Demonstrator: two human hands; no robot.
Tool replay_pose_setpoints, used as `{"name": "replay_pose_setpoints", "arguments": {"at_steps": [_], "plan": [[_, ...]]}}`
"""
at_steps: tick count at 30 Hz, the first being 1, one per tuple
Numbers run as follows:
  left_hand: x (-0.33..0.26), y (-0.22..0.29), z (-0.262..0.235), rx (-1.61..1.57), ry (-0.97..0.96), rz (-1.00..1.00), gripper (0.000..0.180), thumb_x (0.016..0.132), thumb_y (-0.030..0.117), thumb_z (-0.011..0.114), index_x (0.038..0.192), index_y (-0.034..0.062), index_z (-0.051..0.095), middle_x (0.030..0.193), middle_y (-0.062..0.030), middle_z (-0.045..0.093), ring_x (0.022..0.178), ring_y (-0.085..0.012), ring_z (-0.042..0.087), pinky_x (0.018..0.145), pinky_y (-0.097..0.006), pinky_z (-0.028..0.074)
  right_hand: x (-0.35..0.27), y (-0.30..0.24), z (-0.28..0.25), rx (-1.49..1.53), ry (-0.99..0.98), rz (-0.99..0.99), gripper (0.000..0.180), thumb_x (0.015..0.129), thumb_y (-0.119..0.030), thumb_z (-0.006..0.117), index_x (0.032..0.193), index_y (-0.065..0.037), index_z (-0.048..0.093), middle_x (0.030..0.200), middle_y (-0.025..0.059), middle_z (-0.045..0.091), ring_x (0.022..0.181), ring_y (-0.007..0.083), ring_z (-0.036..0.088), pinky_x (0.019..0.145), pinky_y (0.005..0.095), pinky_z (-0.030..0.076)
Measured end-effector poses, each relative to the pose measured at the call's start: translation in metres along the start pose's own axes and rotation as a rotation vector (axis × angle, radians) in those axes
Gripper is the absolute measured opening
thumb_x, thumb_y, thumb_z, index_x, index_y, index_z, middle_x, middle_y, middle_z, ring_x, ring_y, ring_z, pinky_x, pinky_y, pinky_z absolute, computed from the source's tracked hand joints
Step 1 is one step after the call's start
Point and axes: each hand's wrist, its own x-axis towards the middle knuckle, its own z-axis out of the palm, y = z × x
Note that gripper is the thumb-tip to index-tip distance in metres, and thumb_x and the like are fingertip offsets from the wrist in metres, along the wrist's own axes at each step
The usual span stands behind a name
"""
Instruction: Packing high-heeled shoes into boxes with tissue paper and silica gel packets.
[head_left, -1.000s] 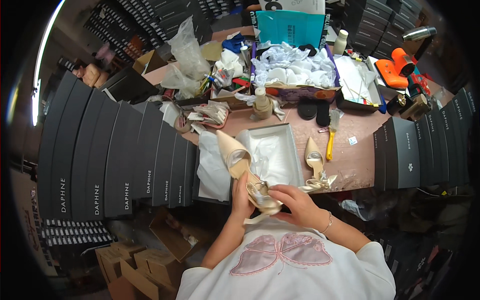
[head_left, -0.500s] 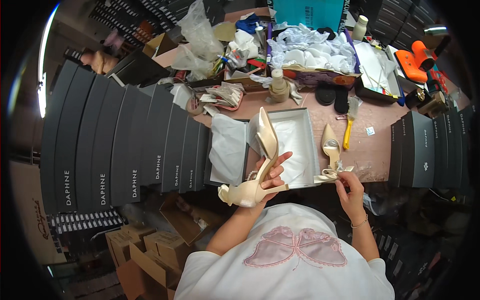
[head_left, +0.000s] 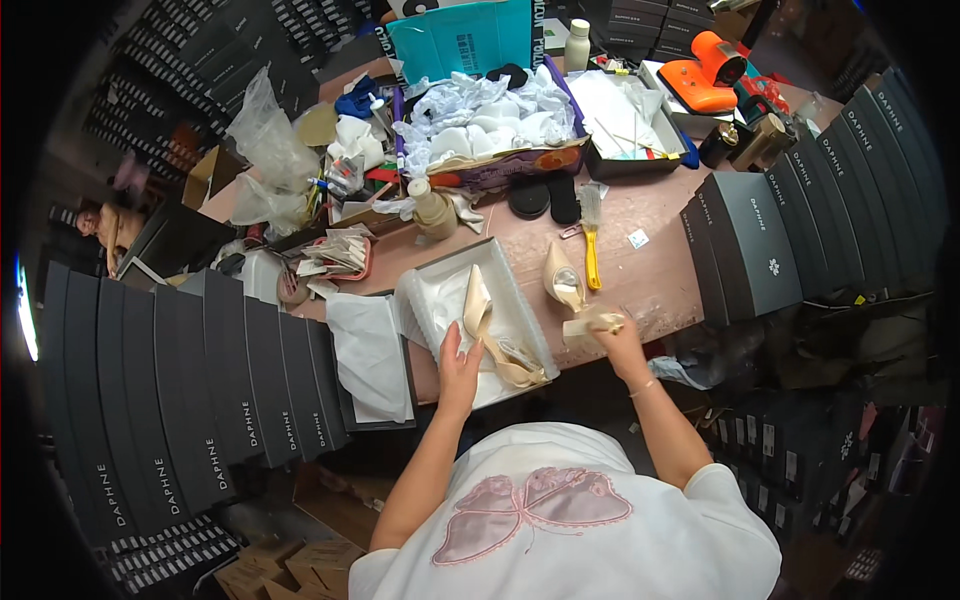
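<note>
A cream high-heeled shoe lies inside an open white shoe box lined with white tissue paper. My left hand rests on that shoe at the box's near edge, fingers apart. A second cream shoe stands on the pinkish table to the right of the box. My right hand is on the table by that second shoe, closed on a crumpled wad of pale paper.
Rows of dark shoe boxes stand at the left, and more dark shoe boxes at the right. A yellow-handled brush, a bottle, plastic bags, a teal box and an orange tool crowd the far side.
The cream shoe I held up in my left hand has gone down into the white box. My right hand has moved to the table's edge and holds crumpled paper.
</note>
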Motion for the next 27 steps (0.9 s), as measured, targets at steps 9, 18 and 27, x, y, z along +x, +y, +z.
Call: {"name": "replay_pose_setpoints", "arguments": {"at_steps": [9, 18, 27], "plan": [[-0.019, 0.087, -0.02, -1.034, -0.073, -0.151, 0.061, 0.088, 0.051, 0.056, 0.129, 0.0072, 0.045, 0.123, -0.0104, 0.054, 0.112, -0.0234, 0.055, 0.093, -0.042, 0.048, -0.053, -0.078, 0.071, 1.233, -0.645, 0.506, 0.064, 0.088, -0.059, 0.039, 0.119, -0.005, 0.052, 0.11, 0.0197, 0.06, 0.089, 0.0425, 0.064, 0.059, 0.0366, 0.058], [-0.036, 0.091, -0.044, -1.094, 0.035, -0.124, 0.049, 0.09, 0.044, 0.056, 0.12, 0.0047, 0.052, 0.113, -0.0102, 0.059, 0.107, -0.0207, 0.057, 0.093, -0.036, 0.047, -0.047, -0.08, 0.097, 1.119, -0.653, 0.65, 0.063, 0.088, -0.057, 0.044, 0.121, -0.004, 0.051, 0.111, 0.0214, 0.059, 0.088, 0.0432, 0.063, 0.056, 0.0355, 0.061], [-0.033, 0.081, -0.055, -1.183, 0.06, -0.188, 0.051, 0.087, 0.046, 0.058, 0.117, 0.0044, 0.054, 0.107, -0.0103, 0.062, 0.09, -0.0224, 0.061, 0.079, -0.036, 0.052, -0.051, -0.089, 0.106, 0.947, -0.626, 0.558, 0.063, 0.089, -0.056, 0.044, 0.124, -0.004, 0.047, 0.108, 0.0191, 0.06, 0.086, 0.0405, 0.065, 0.057, 0.0364, 0.061]]}}
